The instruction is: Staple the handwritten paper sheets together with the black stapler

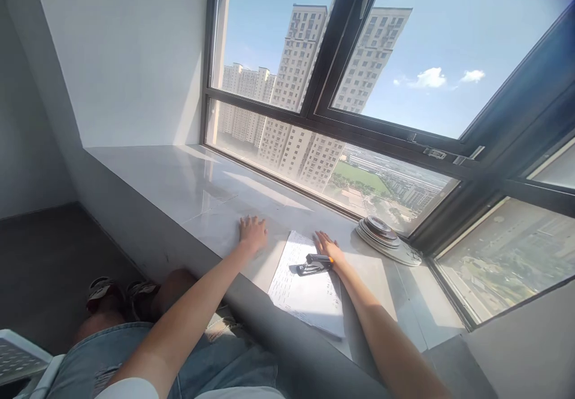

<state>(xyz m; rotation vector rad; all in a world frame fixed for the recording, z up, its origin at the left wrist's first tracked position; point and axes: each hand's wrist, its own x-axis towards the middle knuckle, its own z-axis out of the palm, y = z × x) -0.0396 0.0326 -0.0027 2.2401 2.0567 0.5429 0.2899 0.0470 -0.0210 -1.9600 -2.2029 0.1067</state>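
A stack of paper (309, 300) with rows of handwriting lies on the tiled window ledge, its near corner close to the ledge's front edge. On top of it rests a black stapler (314, 264) with an orange part at its right end. My right hand (329, 247) lies at the paper's upper right edge, fingers stretched out, its wrist beside the stapler's orange end. Left of the paper, my left hand (253, 234) rests palm down on the bare tile with its fingers apart. Neither hand grips anything.
A pile of round plate-like discs (381, 240) sits near the window corner, right of my right hand. Dark window frames (330, 120) bound the ledge (220, 204) at the back. A white perforated chair part (22, 354) shows at lower left, beside my legs.
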